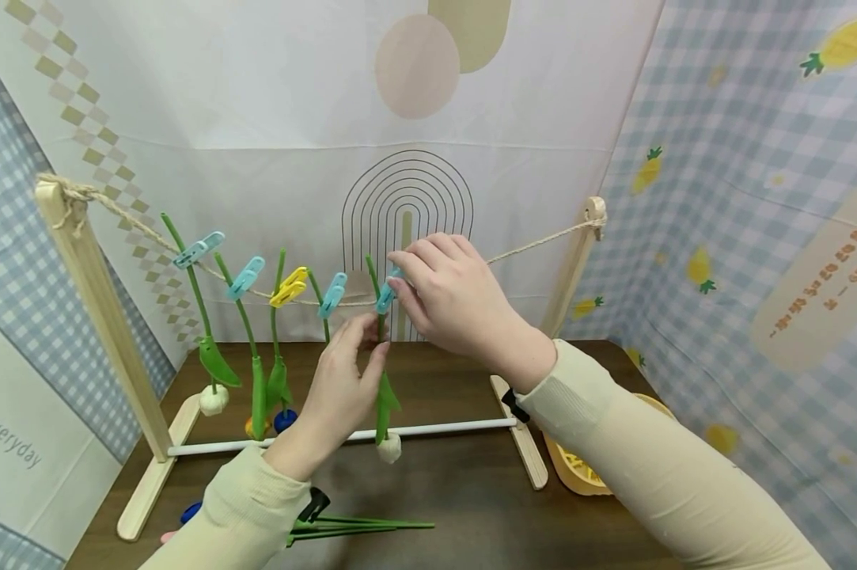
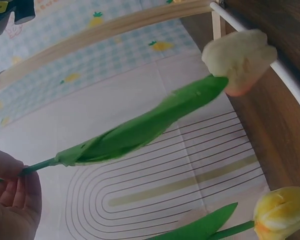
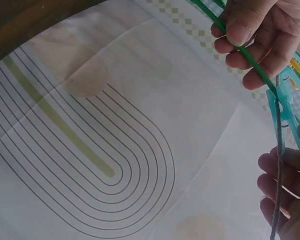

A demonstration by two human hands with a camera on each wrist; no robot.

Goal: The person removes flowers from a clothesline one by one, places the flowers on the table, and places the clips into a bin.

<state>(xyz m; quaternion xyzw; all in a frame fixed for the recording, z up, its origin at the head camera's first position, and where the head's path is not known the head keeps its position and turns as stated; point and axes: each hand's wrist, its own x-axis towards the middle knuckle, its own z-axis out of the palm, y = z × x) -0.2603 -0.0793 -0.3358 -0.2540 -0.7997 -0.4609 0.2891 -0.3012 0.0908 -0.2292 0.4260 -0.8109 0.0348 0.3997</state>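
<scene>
From the head camera, the left hand [image 1: 343,380] pinches the green stem of an artificial white tulip [image 1: 384,396] that hangs head-down from the twine clothesline [image 1: 535,245] on the wooden rack [image 1: 100,317], while the right hand [image 1: 449,297] pinches the blue plastic clothespin [image 1: 386,296] clamping that stem to the line. The left wrist camera shows fingertips [image 2: 12,195] closed on the stem, the white bud [image 2: 240,57] near the rack's white rod [image 2: 285,75]. The right wrist camera shows the left hand's fingers [image 3: 255,37] gripping the stem above the clothespin [image 3: 285,112]; the right hand's fingers [image 3: 282,192] curl just beside the twine.
</scene>
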